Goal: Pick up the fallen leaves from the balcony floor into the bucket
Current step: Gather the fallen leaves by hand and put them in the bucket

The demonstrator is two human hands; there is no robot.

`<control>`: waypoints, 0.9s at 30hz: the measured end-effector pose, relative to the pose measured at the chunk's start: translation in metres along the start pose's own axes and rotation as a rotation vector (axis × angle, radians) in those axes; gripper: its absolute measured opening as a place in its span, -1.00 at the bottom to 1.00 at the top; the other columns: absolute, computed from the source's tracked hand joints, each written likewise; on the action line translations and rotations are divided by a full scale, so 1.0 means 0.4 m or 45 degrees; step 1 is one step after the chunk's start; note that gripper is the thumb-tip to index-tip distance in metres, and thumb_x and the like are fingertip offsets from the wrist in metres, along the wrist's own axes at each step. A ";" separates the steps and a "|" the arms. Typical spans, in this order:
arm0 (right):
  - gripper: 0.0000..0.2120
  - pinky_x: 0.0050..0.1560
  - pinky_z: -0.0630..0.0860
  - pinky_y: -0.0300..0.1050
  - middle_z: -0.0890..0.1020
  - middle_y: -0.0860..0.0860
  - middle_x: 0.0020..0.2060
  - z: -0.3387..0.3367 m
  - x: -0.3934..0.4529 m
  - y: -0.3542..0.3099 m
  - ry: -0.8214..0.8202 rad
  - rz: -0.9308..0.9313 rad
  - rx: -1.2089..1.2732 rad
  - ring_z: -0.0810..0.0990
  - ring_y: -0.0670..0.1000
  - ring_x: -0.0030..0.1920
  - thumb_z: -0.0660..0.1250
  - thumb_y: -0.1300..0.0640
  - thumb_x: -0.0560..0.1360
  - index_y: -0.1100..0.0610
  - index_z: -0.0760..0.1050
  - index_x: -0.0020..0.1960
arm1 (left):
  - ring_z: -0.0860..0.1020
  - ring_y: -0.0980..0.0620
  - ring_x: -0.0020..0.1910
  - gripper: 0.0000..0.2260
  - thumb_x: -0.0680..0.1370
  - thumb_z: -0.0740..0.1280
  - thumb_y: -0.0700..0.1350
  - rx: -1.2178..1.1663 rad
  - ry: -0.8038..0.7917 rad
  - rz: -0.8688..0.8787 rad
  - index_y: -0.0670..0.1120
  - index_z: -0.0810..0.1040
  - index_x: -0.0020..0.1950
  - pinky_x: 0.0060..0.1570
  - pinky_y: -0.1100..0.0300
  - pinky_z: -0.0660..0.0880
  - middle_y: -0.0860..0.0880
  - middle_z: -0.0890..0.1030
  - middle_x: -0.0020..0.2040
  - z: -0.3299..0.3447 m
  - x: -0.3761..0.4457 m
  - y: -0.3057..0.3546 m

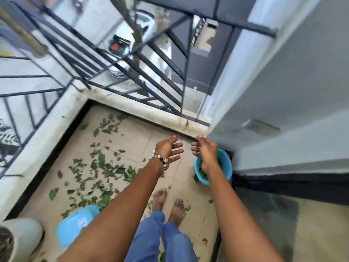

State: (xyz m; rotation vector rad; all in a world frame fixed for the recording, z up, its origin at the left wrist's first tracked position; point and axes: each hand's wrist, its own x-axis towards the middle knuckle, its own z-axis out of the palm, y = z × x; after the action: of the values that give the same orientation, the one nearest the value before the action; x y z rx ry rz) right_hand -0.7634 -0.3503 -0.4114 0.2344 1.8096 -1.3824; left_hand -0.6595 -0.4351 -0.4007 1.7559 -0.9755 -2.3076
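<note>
Green and brown fallen leaves lie scattered over the tiled balcony floor, thickest on the left half. A blue bucket stands at the right by the wall, with some leaves inside. My left hand, with a bead bracelet on the wrist, hangs in the air with fingers spread and holds nothing. My right hand is raised above the bucket's left rim, fingers loosely bent, nothing visible in it. The hands face each other, a small gap between them.
A blue lid lies on the floor at lower left beside a white pot. Black railing on a concrete kerb bounds the far and left sides. A grey wall stands right. My bare feet stand mid-floor.
</note>
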 end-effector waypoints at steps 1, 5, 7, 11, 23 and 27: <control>-0.85 -0.44 0.46 -0.22 0.61 0.10 -0.32 0.037 -0.037 -0.026 -0.048 -0.018 -0.042 0.51 0.00 -0.41 0.26 0.12 0.61 0.13 0.49 -0.12 | 0.64 -0.06 -0.08 -0.77 0.61 0.26 -0.02 -0.064 0.030 0.043 -0.05 0.53 0.23 -0.07 0.11 0.50 -0.08 0.67 0.00 -0.041 -0.043 0.029; -0.86 -0.44 0.45 -0.21 0.63 0.13 -0.26 0.184 -0.160 -0.105 -0.235 -0.134 -0.197 0.52 -0.02 -0.42 0.26 0.13 0.60 0.13 0.52 -0.11 | 0.64 -0.06 -0.10 -0.77 0.61 0.26 -0.02 -0.257 0.167 0.162 -0.09 0.52 0.21 -0.10 0.12 0.51 -0.08 0.67 -0.03 -0.193 -0.183 0.109; -0.84 -0.43 0.44 -0.22 0.63 0.11 -0.28 0.273 -0.237 -0.134 -0.340 -0.189 -0.261 0.52 -0.01 -0.41 0.26 0.12 0.60 0.10 0.52 -0.15 | 0.63 -0.06 -0.09 -0.77 0.61 0.27 -0.03 -0.352 0.235 0.215 -0.08 0.53 0.21 -0.11 0.12 0.50 -0.08 0.67 -0.01 -0.284 -0.257 0.128; -0.84 -0.42 0.45 -0.22 0.61 0.10 -0.32 0.449 -0.397 -0.140 -0.536 -0.294 -0.374 0.53 0.01 -0.40 0.27 0.14 0.59 0.10 0.52 -0.16 | 0.62 -0.02 -0.16 -0.83 0.61 0.26 -0.06 -0.491 0.399 0.326 -0.08 0.53 0.16 -0.22 0.18 0.49 -0.04 0.66 -0.07 -0.462 -0.393 0.132; -0.81 -0.42 0.46 -0.20 0.62 0.10 -0.31 0.904 -0.856 0.144 -1.176 -0.533 -0.725 0.57 -0.01 -0.40 0.25 0.12 0.61 0.10 0.53 -0.16 | 0.52 0.15 -0.58 -0.80 0.63 0.25 -0.16 -0.934 1.003 0.655 -0.11 0.50 -0.19 -0.56 0.29 0.40 -0.10 0.58 -0.28 -1.072 -0.745 -0.070; -0.83 -0.39 0.44 -0.20 0.62 0.10 -0.29 0.984 -0.999 0.320 -1.406 -0.501 -0.876 0.56 0.00 -0.38 0.23 0.12 0.61 0.16 0.53 -0.08 | 0.50 0.18 -0.60 -0.88 0.62 0.28 -0.15 -1.014 1.315 0.667 -0.14 0.56 -0.07 -0.62 0.38 0.32 -0.05 0.60 -0.33 -1.246 -0.852 -0.258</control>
State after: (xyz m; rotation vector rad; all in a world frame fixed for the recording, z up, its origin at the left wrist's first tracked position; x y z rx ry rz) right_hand -0.2379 -0.5159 -0.2454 -1.0825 1.2441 -0.7397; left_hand -0.0691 -0.4235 -0.2390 1.6490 -0.2011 -0.9597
